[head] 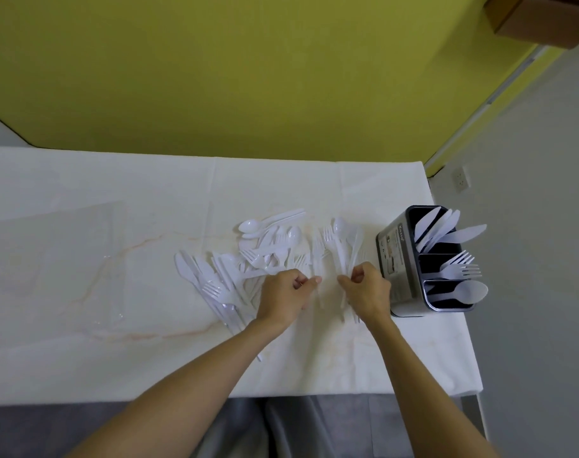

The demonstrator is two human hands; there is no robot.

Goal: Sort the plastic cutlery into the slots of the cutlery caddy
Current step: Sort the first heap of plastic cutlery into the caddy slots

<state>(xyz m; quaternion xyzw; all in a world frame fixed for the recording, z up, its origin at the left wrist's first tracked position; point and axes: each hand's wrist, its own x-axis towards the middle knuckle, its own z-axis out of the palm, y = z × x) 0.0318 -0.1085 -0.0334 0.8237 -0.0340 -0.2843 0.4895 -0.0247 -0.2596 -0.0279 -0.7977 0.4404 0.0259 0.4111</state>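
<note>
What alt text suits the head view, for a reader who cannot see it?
Two bare hands sort white plastic cutlery on a white table: the left hand pinches a fork, the right hand grips a bunch. At right, a caddy holds knives, forks and a spoon in separate slots.

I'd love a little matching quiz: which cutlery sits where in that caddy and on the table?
Things:
1. knives
2. forks
3. spoon
4. loose cutlery

Places:
A. middle slot of the caddy
B. on the table, left of the caddy
C. slot nearest the person
D. slot farthest from the person

Pairs: 1-D, 2-A, 3-C, 4-B
</note>
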